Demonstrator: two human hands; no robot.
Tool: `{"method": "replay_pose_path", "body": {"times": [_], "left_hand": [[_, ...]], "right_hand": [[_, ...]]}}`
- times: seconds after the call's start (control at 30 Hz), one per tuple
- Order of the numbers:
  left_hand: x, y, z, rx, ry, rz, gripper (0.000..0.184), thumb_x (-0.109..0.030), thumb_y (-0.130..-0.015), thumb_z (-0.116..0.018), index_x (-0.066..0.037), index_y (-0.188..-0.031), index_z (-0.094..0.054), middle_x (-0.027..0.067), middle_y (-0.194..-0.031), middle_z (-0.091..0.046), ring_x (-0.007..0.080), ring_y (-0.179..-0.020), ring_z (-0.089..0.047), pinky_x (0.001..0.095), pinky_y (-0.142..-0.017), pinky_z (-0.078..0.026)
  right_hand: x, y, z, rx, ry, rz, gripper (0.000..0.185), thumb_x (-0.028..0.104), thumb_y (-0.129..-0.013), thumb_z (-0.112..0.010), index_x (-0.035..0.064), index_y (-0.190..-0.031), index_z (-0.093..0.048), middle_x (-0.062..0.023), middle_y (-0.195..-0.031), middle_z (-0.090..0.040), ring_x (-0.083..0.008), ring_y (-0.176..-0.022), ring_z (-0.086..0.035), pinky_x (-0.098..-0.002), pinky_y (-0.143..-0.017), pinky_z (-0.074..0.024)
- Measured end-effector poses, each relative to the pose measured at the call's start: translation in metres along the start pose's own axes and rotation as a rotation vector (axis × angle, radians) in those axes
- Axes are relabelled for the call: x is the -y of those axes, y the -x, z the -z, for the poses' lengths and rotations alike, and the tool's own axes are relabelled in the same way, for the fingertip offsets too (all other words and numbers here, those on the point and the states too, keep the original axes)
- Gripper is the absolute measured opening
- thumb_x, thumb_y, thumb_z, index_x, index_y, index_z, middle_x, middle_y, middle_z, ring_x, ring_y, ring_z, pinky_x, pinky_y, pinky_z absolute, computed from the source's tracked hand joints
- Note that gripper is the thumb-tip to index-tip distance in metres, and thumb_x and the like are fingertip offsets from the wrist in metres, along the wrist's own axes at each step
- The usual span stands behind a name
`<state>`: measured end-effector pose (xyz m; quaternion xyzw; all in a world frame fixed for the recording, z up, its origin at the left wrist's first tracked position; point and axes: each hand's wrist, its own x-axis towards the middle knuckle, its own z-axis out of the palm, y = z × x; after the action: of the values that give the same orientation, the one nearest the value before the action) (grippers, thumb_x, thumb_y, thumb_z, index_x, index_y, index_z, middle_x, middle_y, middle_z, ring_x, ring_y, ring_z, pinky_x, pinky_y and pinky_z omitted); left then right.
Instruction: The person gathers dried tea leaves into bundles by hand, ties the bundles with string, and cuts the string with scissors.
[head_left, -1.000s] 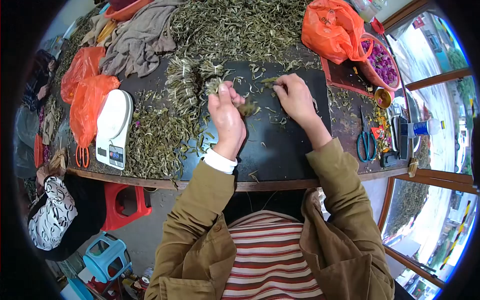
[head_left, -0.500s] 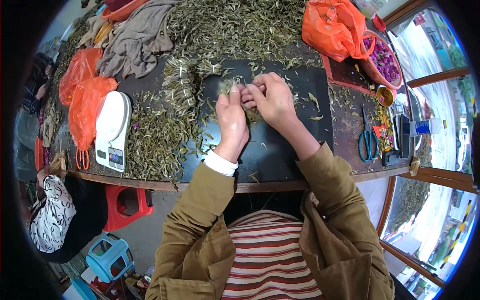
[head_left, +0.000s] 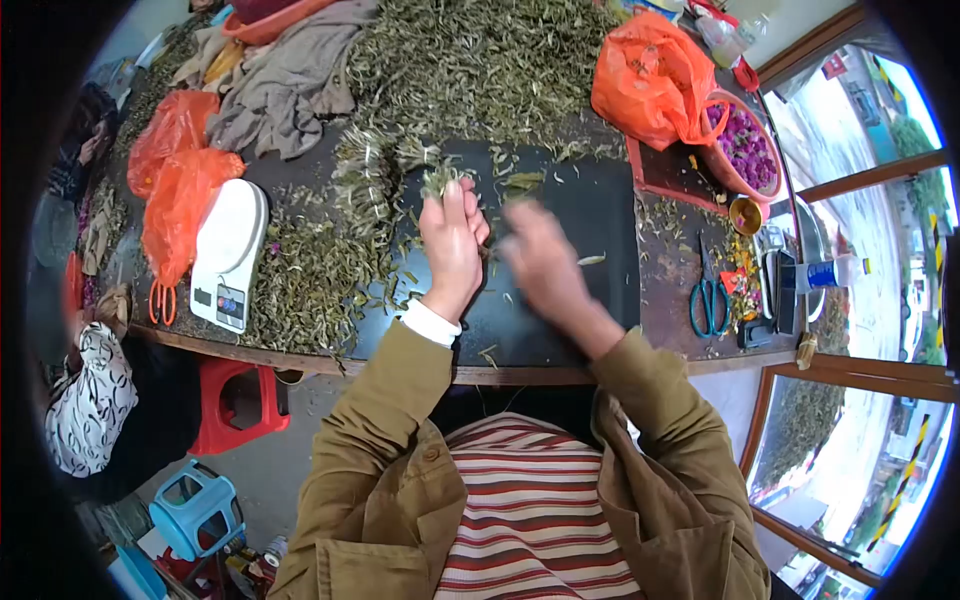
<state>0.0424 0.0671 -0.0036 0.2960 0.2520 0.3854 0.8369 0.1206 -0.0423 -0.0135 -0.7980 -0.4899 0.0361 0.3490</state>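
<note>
My left hand point(head_left: 452, 240) is closed around a small bunch of dried leaves point(head_left: 438, 182), whose tips stick out above the thumb. Just to its right, my right hand point(head_left: 548, 268) is smeared by motion over the dark mat point(head_left: 590, 310), and its fingers cannot be made out. Tied leaf bundles point(head_left: 364, 185) lie left of the mat, with another small bundle point(head_left: 416, 153) beside them. A few loose leaves point(head_left: 524, 181) rest on the mat beyond my hands.
Loose dried leaves point(head_left: 470, 70) cover the back of the table. On the left are a white scale point(head_left: 228, 235) and orange bags point(head_left: 185, 205). Scissors point(head_left: 709, 300), a brass bowl point(head_left: 745, 215) and a pink basket of purple flowers point(head_left: 715, 165) stand right. Someone sits at the far left.
My right hand has come away from the bunch and moved down toward me. My left hand still grips the bunch. The whole view has shifted slightly.
</note>
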Motion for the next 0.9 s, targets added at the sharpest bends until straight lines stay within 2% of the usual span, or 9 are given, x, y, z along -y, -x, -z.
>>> {"method": "replay_pose_path", "body": {"times": [0.1,0.2,0.37,0.43,0.53,0.67,0.77,0.87,0.9], "left_hand": [[-0.019,0.02,-0.001,0.023,-0.088,-0.086,0.018,-0.021,-0.1,-0.043,-0.004,-0.101,-0.051,-0.0016,-0.071,-0.045,0.0042,-0.051,-0.034,0.0181,-0.043,-0.029],[-0.053,0.066,0.006,0.174,-0.397,0.058,0.017,-0.019,-0.099,-0.044,-0.003,-0.099,-0.051,0.0042,-0.068,-0.053,0.0075,-0.049,-0.043,0.0194,-0.043,-0.033],[-0.025,0.114,0.008,0.931,-0.44,0.55,0.02,-0.011,-0.097,-0.041,0.001,-0.109,-0.052,0.016,-0.092,-0.066,0.0209,-0.084,-0.064,0.0292,-0.08,-0.052],[-0.016,0.109,0.015,0.996,-0.855,0.569,0.029,-0.014,-0.097,-0.044,0.0,-0.122,-0.049,0.0162,-0.103,-0.065,0.0205,-0.097,-0.062,0.0298,-0.086,-0.05],[-0.015,0.099,0.038,0.506,-0.473,0.474,0.041,-0.018,-0.097,-0.047,-0.002,-0.134,-0.041,0.0142,-0.117,-0.059,0.0205,-0.105,-0.06,0.0306,-0.088,-0.05],[-0.057,0.074,0.067,0.02,-0.574,0.099,0.039,-0.017,-0.098,-0.045,0.001,-0.133,-0.041,0.0142,-0.121,-0.057,0.0187,-0.104,-0.058,0.0299,-0.082,-0.052],[-0.07,0.078,0.072,-0.084,-0.568,0.053,0.029,-0.012,-0.099,-0.042,0.0,-0.124,-0.048,0.0116,-0.111,-0.059,0.0183,-0.09,-0.061,0.0313,-0.086,-0.049],[-0.069,0.081,0.055,-0.072,-0.869,-0.293,0.024,-0.012,-0.098,-0.042,0.001,-0.115,-0.054,0.0111,-0.105,-0.062,0.0144,-0.082,-0.058,0.0276,-0.079,-0.047],[-0.07,0.082,0.054,-0.067,-0.823,-0.218,0.022,-0.013,-0.098,-0.043,0.0,-0.112,-0.055,0.01,-0.101,-0.062,0.013,-0.08,-0.056,0.0259,-0.077,-0.046]], "right_hand": [[-0.001,-0.016,-0.01,-0.063,-0.328,0.324,0.036,0.009,-0.085,-0.052,-0.0023,-0.119,-0.052,-0.0207,-0.117,-0.057,-0.0353,-0.108,-0.055,-0.0403,-0.095,-0.0439],[-0.037,-0.072,0.012,-0.394,0.074,0.048,0.035,0.007,-0.083,-0.05,-0.0027,-0.116,-0.05,-0.0205,-0.115,-0.055,-0.0354,-0.101,-0.054,-0.0427,-0.088,-0.0452],[0.015,-0.045,-0.023,0.191,-0.031,-0.009,0.035,0.014,-0.085,-0.052,0.0009,-0.118,-0.051,-0.0187,-0.12,-0.054,-0.0343,-0.101,-0.055,-0.0412,-0.086,-0.0466],[0.024,-0.044,-0.034,0.108,-0.379,0.427,0.029,0.012,-0.083,-0.055,0.0025,-0.11,-0.057,-0.0171,-0.112,-0.058,-0.0338,-0.093,-0.058,-0.04,-0.079,-0.0485],[-0.03,-0.088,-0.013,-0.103,-0.211,0.174,0.016,0.006,-0.081,-0.057,0.0008,-0.095,-0.064,-0.0149,-0.092,-0.063,-0.0323,-0.08,-0.06,-0.0383,-0.075,-0.0496],[-0.071,-0.145,0.003,-0.023,-0.135,-0.115,0.015,0.011,-0.08,-0.061,0.0006,-0.091,-0.063,-0.0162,-0.096,-0.061,-0.0334,-0.08,-0.06,-0.0383,-0.074,-0.0495],[-0.071,-0.159,-0.006,0.092,0.19,-0.137,0.029,0.022,-0.079,-0.066,0.0013,-0.099,-0.059,-0.0157,-0.099,-0.058,-0.0354,-0.085,-0.058,-0.0419,-0.077,-0.0492],[-0.074,-0.163,0.016,0.063,0.185,-0.077,0.032,0.018,-0.081,-0.065,0.0001,-0.106,-0.055,-0.0153,-0.099,-0.058,-0.0294,-0.084,-0.06,-0.0377,-0.075,-0.0506],[-0.069,-0.158,0.037,0.027,-0.284,-0.256,0.032,0.013,-0.082,-0.064,0.0014,-0.11,-0.054,-0.0136,-0.096,-0.058,-0.0234,-0.082,-0.059,-0.0327,-0.074,-0.0508]]}}
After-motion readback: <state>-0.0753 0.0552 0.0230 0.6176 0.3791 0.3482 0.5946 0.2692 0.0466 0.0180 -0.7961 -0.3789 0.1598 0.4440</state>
